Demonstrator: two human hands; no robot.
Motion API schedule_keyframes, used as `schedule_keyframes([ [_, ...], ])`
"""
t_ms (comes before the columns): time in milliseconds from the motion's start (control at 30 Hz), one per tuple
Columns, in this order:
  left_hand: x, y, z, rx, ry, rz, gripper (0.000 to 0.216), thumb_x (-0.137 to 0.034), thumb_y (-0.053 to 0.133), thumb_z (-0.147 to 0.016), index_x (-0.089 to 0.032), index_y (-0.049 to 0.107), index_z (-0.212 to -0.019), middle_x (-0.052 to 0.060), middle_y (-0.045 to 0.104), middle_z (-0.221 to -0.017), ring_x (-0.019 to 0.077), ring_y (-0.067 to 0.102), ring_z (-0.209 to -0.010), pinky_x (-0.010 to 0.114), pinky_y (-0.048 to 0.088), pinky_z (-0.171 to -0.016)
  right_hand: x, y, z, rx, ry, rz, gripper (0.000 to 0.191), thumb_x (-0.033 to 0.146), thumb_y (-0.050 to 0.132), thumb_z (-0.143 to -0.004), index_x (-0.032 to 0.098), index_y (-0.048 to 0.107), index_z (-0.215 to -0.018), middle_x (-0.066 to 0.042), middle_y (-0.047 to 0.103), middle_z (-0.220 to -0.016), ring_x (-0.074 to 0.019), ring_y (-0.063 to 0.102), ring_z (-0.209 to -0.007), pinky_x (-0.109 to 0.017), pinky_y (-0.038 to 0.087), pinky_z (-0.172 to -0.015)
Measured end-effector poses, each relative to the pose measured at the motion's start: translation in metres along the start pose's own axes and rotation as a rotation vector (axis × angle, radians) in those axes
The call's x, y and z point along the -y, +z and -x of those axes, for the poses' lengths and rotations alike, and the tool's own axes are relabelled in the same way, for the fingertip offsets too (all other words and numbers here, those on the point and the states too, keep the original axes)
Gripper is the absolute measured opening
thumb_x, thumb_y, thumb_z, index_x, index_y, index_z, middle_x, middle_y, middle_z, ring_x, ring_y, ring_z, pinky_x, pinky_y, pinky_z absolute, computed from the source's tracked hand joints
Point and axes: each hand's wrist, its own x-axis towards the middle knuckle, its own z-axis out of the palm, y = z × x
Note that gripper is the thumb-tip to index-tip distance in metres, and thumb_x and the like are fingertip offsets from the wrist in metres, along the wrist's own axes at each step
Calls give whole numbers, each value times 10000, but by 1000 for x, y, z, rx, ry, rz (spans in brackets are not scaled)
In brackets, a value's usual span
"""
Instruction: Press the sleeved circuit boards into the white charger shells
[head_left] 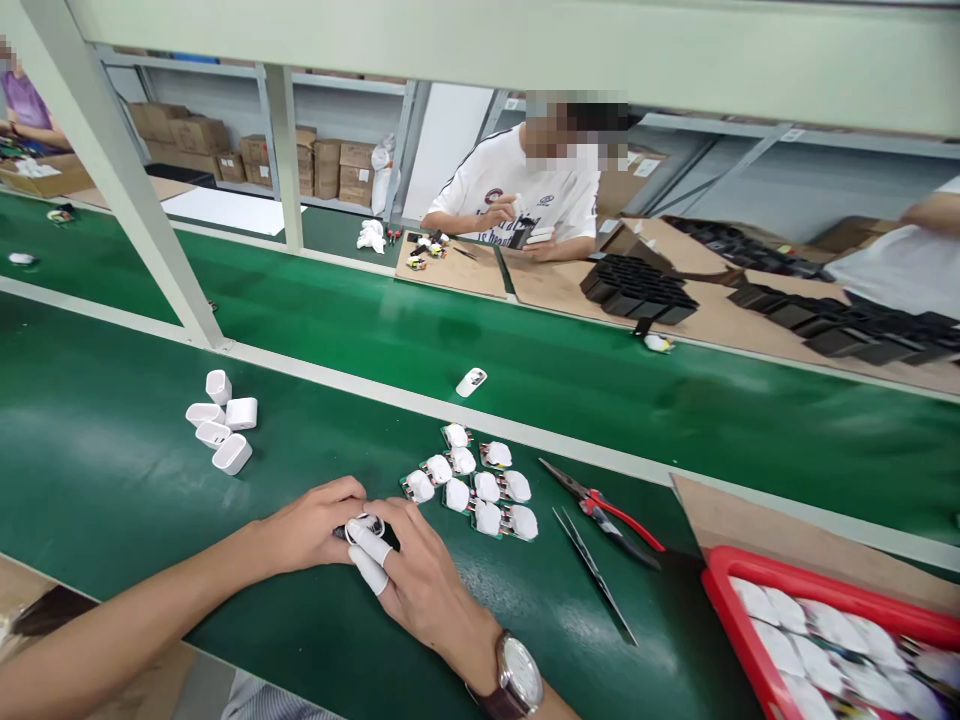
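Both my hands meet on the green mat near the front edge. My left hand (311, 525) and my right hand (424, 580) pinch a small white charger part (365, 527) between their fingertips; white finger cots cover two right fingers. A watch sits on my right wrist. Just beyond my fingers lies a cluster of several white charger inner parts (476, 480). Several empty white charger shells (223, 425) lie to the left.
Red-handled pliers (607, 510) and tweezers (592, 570) lie right of the cluster. A red tray (720, 590) of white parts stands at the right. One white piece (471, 381) rides the green belt. A co-worker (525, 185) sits opposite beside black trays (637, 285).
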Motion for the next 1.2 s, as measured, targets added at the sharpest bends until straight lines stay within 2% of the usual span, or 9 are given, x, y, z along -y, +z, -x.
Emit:
schedule_keyframes([
  [200,-1,0,-2,-24,-16,24,209,-363,666,-1017,-174,699,-934,58,608,-973,179,639,-833,280,564,-754,-5,1,2,14,0,14,313,102,562,-1001,193,586,-1299,-135,642,-1239,-271,599,-1069,-462,607,-919],
  [400,-2,1,-4,-46,-72,21,159,-307,740,-950,-185,697,-857,37,615,-917,174,648,-802,266,557,-722,-5,-2,0,47,-63,121,258,61,548,-949,164,636,-1169,-168,629,-1225,-304,581,-1088,-483,601,-921],
  [567,-1,4,-4,-97,-8,-52,178,-274,677,-993,-183,697,-842,41,628,-903,165,653,-777,265,564,-719,-6,-2,-4,68,62,17,232,162,542,-1030,214,625,-1241,-116,652,-1125,-258,626,-1003,-446,613,-866],
  [667,-2,0,-1,-89,-10,-74,138,-320,686,-1006,-187,723,-1003,51,646,-963,170,685,-814,268,593,-746,-10,-2,2,-18,115,-108,360,225,593,-1047,231,534,-1402,-119,663,-1216,-252,662,-1086,-449,627,-931],
  [800,-6,-11,5,-152,118,-202,441,-393,783,-954,-201,632,-1321,127,660,-1211,251,709,-1053,390,623,-931,-20,-7,14,-105,106,-106,491,228,645,-1030,220,465,-1486,-142,658,-1290,-270,663,-1174,-491,618,-1007],
  [867,-9,-13,7,-162,250,-281,358,-285,770,-972,-202,640,-1295,148,656,-1263,273,690,-1138,435,607,-989,-26,-10,17,-169,106,-64,473,167,609,-1033,214,477,-1484,-142,666,-1278,-269,667,-1180,-491,618,-1010],
  [967,-15,-12,6,-143,339,-305,261,-75,667,-999,-186,655,-1235,149,668,-1236,240,702,-1099,375,625,-922,-32,-15,18,-233,110,17,476,118,571,-1033,216,485,-1491,-140,679,-1263,-272,678,-1178,-492,625,-996],
  [1100,-23,-9,-1,-152,300,-258,223,-45,647,-994,-200,664,-1154,132,680,-1196,215,700,-992,348,615,-825,-34,-20,16,-259,96,79,451,128,565,-1034,211,510,-1474,-135,697,-1229,-269,694,-1133,-470,636,-959],
  [1200,-28,-7,-6,-87,211,-233,144,-85,612,-1020,-205,691,-1018,114,709,-1139,205,699,-929,358,607,-808,-37,-26,13,-256,114,123,423,108,545,-1030,199,529,-1443,-132,694,-1225,-273,677,-1128,-474,623,-961],
])
